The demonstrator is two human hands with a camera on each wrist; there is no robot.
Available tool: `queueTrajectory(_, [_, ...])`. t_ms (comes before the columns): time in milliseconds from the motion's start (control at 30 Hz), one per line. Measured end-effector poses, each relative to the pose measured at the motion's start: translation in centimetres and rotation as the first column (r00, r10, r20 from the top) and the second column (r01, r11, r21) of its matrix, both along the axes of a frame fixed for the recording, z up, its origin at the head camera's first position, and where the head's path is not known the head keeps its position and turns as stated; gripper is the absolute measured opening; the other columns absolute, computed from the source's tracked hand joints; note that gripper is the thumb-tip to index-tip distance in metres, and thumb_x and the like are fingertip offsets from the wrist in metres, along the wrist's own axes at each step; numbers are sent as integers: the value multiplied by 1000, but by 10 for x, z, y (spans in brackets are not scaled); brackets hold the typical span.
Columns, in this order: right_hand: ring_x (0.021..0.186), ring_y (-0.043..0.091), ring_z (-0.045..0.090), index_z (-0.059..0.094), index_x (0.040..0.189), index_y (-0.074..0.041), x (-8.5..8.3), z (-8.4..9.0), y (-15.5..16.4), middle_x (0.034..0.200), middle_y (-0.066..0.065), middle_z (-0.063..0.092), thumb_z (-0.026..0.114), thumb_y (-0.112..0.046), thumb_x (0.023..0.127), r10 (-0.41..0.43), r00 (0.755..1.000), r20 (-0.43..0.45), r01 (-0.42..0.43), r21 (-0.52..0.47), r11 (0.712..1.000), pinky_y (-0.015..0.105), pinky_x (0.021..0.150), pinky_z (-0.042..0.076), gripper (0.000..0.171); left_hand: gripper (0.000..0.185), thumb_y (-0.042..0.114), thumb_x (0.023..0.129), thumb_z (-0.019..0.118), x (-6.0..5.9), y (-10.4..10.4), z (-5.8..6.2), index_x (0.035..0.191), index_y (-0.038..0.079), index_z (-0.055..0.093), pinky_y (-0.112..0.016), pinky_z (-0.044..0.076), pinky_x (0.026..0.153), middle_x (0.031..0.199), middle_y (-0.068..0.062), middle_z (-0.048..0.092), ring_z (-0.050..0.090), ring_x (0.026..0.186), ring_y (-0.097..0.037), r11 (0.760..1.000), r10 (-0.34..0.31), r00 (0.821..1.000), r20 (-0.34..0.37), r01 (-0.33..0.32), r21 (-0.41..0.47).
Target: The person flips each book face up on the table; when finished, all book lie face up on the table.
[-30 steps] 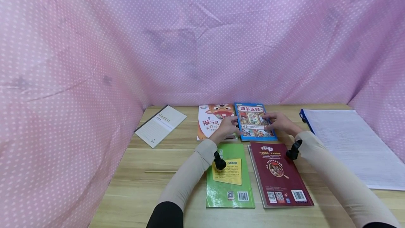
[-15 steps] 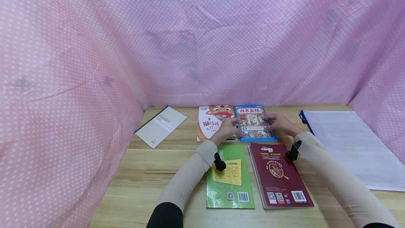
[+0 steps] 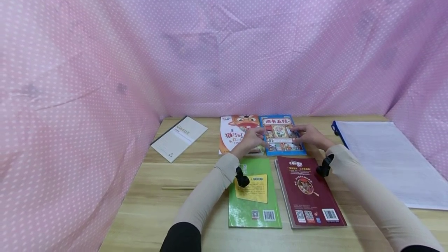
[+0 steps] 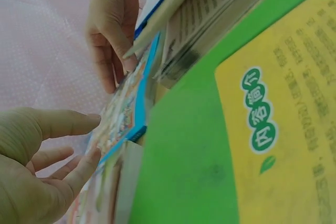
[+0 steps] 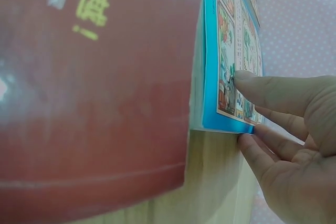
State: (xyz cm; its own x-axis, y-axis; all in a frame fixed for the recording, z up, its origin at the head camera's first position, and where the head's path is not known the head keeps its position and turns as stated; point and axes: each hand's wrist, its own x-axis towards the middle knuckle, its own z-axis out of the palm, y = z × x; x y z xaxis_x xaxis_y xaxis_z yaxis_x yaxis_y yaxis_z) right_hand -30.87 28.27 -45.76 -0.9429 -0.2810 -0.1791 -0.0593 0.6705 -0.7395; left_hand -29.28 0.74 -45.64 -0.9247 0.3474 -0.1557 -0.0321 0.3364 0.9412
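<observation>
A blue-bordered comic-style book (image 3: 285,152) lies flat at the back, between my two hands. My left hand (image 3: 250,142) is over the lower right of the white-and-orange cat book (image 3: 229,129), close to the blue book's left edge. The left wrist view shows its thumb and fingers spread apart, with nothing between them. My right hand (image 3: 311,136) is at the blue book's right side. In the right wrist view its thumb (image 5: 262,87) lies over the cover and its extended fingers reach the edge; firm contact is hard to judge.
Nearer me lie a green book (image 3: 245,215) and a maroon book (image 3: 308,201), side by side. A Gambit notepad (image 3: 180,138) is at the back left and a white zip folder (image 3: 388,162) at the right. A thin stick (image 3: 178,188) lies left of the green book.
Both hands have stayed in nearly the same place beside the blue book. Only a slight shift of the head view is visible; the books have not clearly moved.
</observation>
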Motion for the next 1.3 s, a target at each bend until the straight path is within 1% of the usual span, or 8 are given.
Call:
queueTrajectory(200, [142,57,33,50,145,4,2,10,-2,152,36,40,69,-14,96,23,1000,-18,-23,18,1000,70,115,32,56,67,2,84,80,2,-14,16,146,8,55,-38,57,99,142,-16,59,59,126,-29,997,-71,997,-33,70,-31])
queueTrajectory(367, [141,55,37,46,149,3,7,23,-6,152,36,41,69,-16,97,21,999,-30,-20,11,1000,68,114,35,60,65,2,83,80,8,-32,26,144,4,56,-38,55,103,139,-19,61,61,124,-31,994,-101,991,-83,97,-55])
queueTrajectory(500, [138,53,43,44,151,4,13,33,-12,151,34,44,70,-11,96,47,996,-78,-49,-18,999,64,109,44,62,63,1,84,79,15,-50,30,143,0,55,-37,56,103,136,-23,61,63,122,-33,989,-124,986,-107,115,-88])
queueTrajectory(700, [131,52,51,48,149,0,26,44,-27,152,33,43,71,-12,96,79,986,-144,-80,-2,997,58,100,54,59,60,0,84,79,26,-80,24,140,-1,58,-32,59,96,130,-23,65,67,117,-34,984,-135,984,-120,119,-132])
queueTrajectory(867, [131,52,53,52,147,-3,40,52,-45,149,30,49,73,-15,94,153,975,-161,-151,24,988,57,99,55,58,58,-4,84,77,37,-104,17,138,-6,57,-30,61,92,125,-24,66,69,113,-34,984,-134,987,-85,123,-128])
queueTrajectory(967, [131,51,53,54,145,-1,48,54,-55,144,29,55,73,-13,94,215,959,-187,-216,11,976,57,100,55,55,58,-4,82,78,45,-117,16,136,-5,58,-29,61,91,123,-23,67,70,110,-30,983,-131,990,-60,121,-141])
queueTrajectory(1100, [127,50,55,57,140,4,56,50,-68,139,29,59,73,-7,93,312,924,-219,-323,-14,946,58,100,54,51,56,-4,81,79,52,-131,14,134,-5,60,-29,60,92,120,-20,69,70,104,-26,976,-147,987,-56,136,-169])
queueTrajectory(1300, [131,49,54,60,137,4,65,40,-83,141,28,58,78,-7,87,404,891,-208,-408,25,913,60,105,50,54,51,-10,80,76,59,-144,6,130,-7,62,-28,61,90,116,-20,68,71,100,-24,971,-175,982,-68,160,-178])
